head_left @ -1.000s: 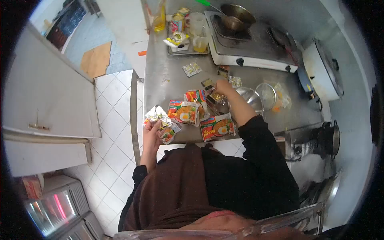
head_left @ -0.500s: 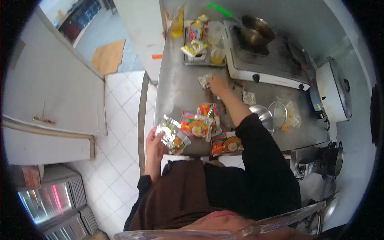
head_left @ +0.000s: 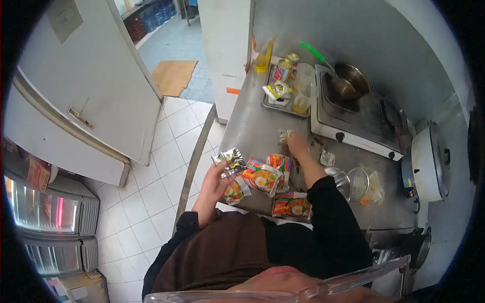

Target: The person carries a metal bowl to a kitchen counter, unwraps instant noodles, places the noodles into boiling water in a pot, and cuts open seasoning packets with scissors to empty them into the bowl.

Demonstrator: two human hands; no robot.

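Observation:
In my left hand (head_left: 214, 183) is a shiny silver foil sachet (head_left: 232, 159), pinched by its lower edge above the counter's left side. My right hand (head_left: 298, 145) reaches forward to a small, light-coloured packet (head_left: 284, 135) on the steel counter, fingers closed at its right edge; the fingertips are partly hidden. Between my arms lie orange-and-white instant noodle packs (head_left: 261, 177), several of them picturing a fried egg. Another pack (head_left: 235, 192) rests under my left hand. A second small packet (head_left: 327, 158) sits right of my right wrist.
A gas stove (head_left: 323, 118) carries a pan (head_left: 353, 81) with a green-handled ladle (head_left: 314, 52). Left of it, a tray (head_left: 285, 108) holds cans and cups. Metal bowls (head_left: 341, 183), a sieve (head_left: 358, 184) and a large white pot (head_left: 429, 164) stand right.
My view has shifted, so the counter appears lower and further right. The foil sachet in my left hand has tilted. My right hand stays at the small packet.

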